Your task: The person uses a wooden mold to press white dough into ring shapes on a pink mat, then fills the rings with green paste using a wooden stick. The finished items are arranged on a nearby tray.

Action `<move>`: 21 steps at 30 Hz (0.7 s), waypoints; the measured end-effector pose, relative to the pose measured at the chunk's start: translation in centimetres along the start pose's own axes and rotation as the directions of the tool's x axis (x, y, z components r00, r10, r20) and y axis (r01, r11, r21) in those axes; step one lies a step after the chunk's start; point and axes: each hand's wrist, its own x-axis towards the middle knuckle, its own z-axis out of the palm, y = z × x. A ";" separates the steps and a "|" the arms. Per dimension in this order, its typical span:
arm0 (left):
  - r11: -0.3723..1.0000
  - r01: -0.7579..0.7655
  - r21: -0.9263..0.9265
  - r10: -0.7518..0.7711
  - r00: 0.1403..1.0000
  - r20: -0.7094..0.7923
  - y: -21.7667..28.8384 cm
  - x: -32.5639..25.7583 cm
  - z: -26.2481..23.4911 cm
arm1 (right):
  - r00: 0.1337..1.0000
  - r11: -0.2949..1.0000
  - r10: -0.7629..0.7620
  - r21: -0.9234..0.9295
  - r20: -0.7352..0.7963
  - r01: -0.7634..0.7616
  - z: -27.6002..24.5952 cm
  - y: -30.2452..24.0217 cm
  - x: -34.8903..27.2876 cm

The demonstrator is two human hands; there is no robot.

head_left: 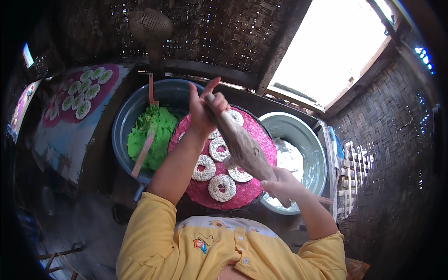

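A long, greyish, stained cloth piping bag [245,147] hangs slantwise over a round pink mesh sheet [256,130]. My left hand [204,112] is closed round its narrow upper-left end, with the index finger and thumb sticking out. At the wider lower-right end, my right hand [283,183] grips the cloth. Under the bag lie several white, rough-textured rings of paste, among them one ring [208,188] near the front and another [204,161] at the left. The bag and my left arm cover parts of the sheet and some rings.
Left of the sheet stands a blue basin [120,133] of green paste [161,123] with flat wooden sticks. A pale green basin [319,161] with white paste is at the right. Farther left, green-and-white rounds [84,109] lie on another pink sheet. Woven walls [373,186] enclose the space.
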 end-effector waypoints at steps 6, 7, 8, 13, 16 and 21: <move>0.666 0.002 0.746 -0.104 0.990 0.090 0.3 -2.0 2.6 | 0.977 0.977 -0.159 0.120 -0.144 0.177 -0.2 -2.5 1.2; 0.371 0.020 0.929 -0.092 0.996 0.015 -0.8 -3.4 2.2 | 0.960 0.972 -0.220 0.045 -0.173 0.230 0.2 -2.6 1.7; 0.025 0.103 0.994 -0.093 0.991 -0.101 -2.0 -5.0 1.6 | 0.951 0.973 -0.230 -0.049 -0.205 0.224 0.6 -2.5 2.3; -0.678 0.107 0.728 0.069 0.994 -0.083 -2.3 -9.1 -3.6 | 0.898 0.879 -0.437 0.238 0.060 0.412 1.2 -0.4 4.7; -0.769 -0.217 0.601 0.091 0.894 0.439 1.4 -13.6 -6.1 | 0.849 0.855 -0.420 -0.454 -0.321 0.252 0.5 1.8 5.5; -0.007 -0.530 0.848 0.244 0.821 0.516 6.4 -18.3 -6.8 | 0.876 0.826 -0.228 -0.561 -0.425 -0.057 1.0 4.8 6.7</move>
